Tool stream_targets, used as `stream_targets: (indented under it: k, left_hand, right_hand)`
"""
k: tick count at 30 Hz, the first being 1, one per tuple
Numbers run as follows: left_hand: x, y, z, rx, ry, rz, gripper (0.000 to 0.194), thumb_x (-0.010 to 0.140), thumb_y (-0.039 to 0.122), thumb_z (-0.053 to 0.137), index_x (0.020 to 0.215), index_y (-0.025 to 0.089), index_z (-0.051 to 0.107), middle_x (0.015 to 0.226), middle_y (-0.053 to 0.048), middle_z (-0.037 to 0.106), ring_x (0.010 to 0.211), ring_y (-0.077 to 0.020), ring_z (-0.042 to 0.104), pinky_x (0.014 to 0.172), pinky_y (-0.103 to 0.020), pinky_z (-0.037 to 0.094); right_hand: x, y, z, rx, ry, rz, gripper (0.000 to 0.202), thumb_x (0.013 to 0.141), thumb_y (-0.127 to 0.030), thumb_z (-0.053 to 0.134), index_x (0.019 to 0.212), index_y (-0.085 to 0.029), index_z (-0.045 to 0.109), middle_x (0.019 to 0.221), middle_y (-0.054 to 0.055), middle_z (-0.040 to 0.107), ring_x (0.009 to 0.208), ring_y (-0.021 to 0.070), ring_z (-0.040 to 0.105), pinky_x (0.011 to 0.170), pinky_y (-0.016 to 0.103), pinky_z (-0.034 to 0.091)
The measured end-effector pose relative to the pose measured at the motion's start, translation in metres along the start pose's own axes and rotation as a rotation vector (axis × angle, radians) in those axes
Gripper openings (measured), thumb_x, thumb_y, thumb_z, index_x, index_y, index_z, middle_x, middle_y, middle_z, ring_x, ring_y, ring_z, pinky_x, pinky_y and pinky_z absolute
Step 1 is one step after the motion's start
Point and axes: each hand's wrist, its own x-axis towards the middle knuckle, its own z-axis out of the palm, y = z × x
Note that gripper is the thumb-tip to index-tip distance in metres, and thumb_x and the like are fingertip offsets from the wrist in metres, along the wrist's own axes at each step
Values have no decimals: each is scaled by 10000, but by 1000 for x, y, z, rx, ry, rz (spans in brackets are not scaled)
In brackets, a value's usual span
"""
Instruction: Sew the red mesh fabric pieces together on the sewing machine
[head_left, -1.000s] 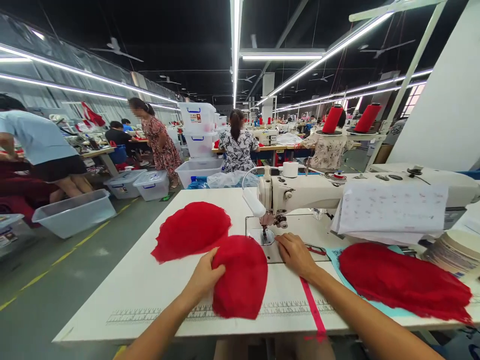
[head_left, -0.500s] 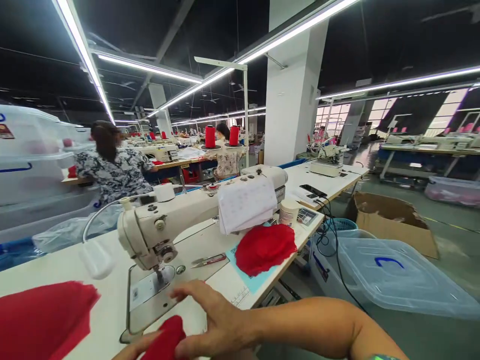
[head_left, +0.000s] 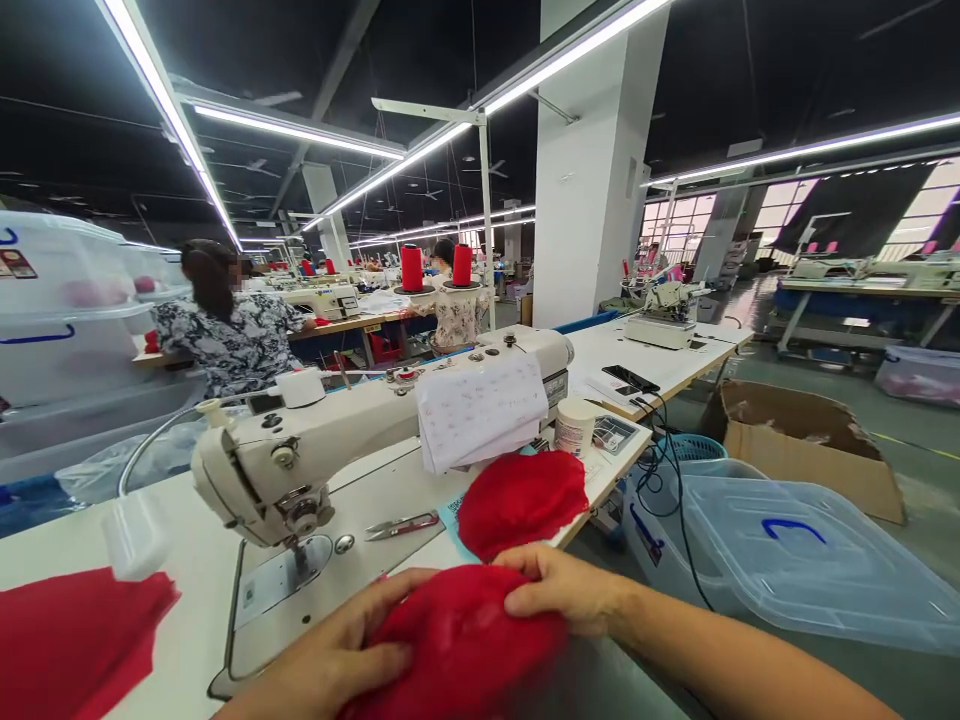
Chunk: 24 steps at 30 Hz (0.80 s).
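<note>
A red fabric piece (head_left: 457, 640) is stretched between my two hands, in front of the sewing machine (head_left: 300, 450). My left hand (head_left: 360, 640) grips its left side, thumb on top. On its upper right edge, my right hand (head_left: 555, 590) pinches the cloth between thumb and fingers. The lower part of the cloth is blurred. Just beyond it, a rounded stack of red fabric (head_left: 521, 500) lies on a light blue sheet (head_left: 452, 522). Thread snips (head_left: 403, 526) rest on the table near the needle plate. More red fabric (head_left: 75, 640) lies at the left.
White paper (head_left: 484, 415) hangs over the machine arm. A white thread cone (head_left: 576, 427) and a black phone (head_left: 630, 379) stand and lie to the right. Beside the table are a lidded plastic bin (head_left: 825, 560) and a cardboard box (head_left: 810, 440). A co-worker (head_left: 225, 330) sits at the left.
My hands have moved right and brought the red fabric up into fuller view, spread between them. My right hand has gone from fingers spread to pinching the cloth's edge. The view has shifted slightly.
</note>
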Motion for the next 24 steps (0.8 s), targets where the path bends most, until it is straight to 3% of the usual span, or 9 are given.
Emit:
stream_targets:
  k: [4, 9, 15, 18, 21, 24]
  left_hand:
    - [23, 8, 3, 45, -86, 5, 457, 666, 165, 679, 1111, 232, 601, 1016, -46, 668, 876, -215, 628, 746, -281, 463]
    - [38, 5, 2, 106, -108, 2, 317, 639, 147, 652, 955, 150, 661, 888, -56, 698, 746, -166, 633, 657, -212, 440]
    - [42, 5, 0, 220, -34, 69, 303, 671, 138, 551, 955, 164, 653, 799, 57, 665, 767, -110, 585, 677, -170, 394]
    - [43, 1, -2, 220, 8, 56, 310, 657, 212, 615, 959, 156, 659, 670, 71, 609, 623, -73, 518, 549, -120, 333]
    - [45, -12, 8, 122, -164, 16, 461, 583, 385, 720, 972, 145, 662, 622, 45, 592, 543, -75, 468, 494, -140, 308]
    - [47, -29, 30, -11, -331, -27, 521, 525, 474, 752, 906, 126, 679, 771, -41, 651, 629, -137, 549, 581, -208, 388]
  right_hand:
    - [-12, -23, -16, -66, 146, -157, 370, 525, -307, 821, 805, -139, 646, 711, -23, 642, 584, 56, 568, 541, 138, 399]
    - [-23, -34, -34, -154, 237, -243, 350, 590, -308, 789, 884, -183, 648, 804, -28, 643, 644, 60, 568, 577, 143, 407]
    - [-29, -41, -42, -163, 266, -313, 384, 653, -280, 744, 1014, -249, 616, 1005, -6, 628, 827, 111, 590, 726, 207, 448]
    - [-28, -44, -40, -210, 252, -336, 379, 684, -263, 716, 1047, -263, 607, 1006, -13, 620, 858, 112, 578, 749, 205, 442]
    - [-25, -46, -29, -317, 188, -331, 376, 710, -260, 687, 1075, -250, 599, 875, -21, 619, 745, 96, 569, 671, 191, 437]
    - [-19, -48, -10, -469, 70, -323, 365, 730, -274, 651, 1087, -227, 599, 848, -10, 610, 729, 109, 556, 666, 216, 433]
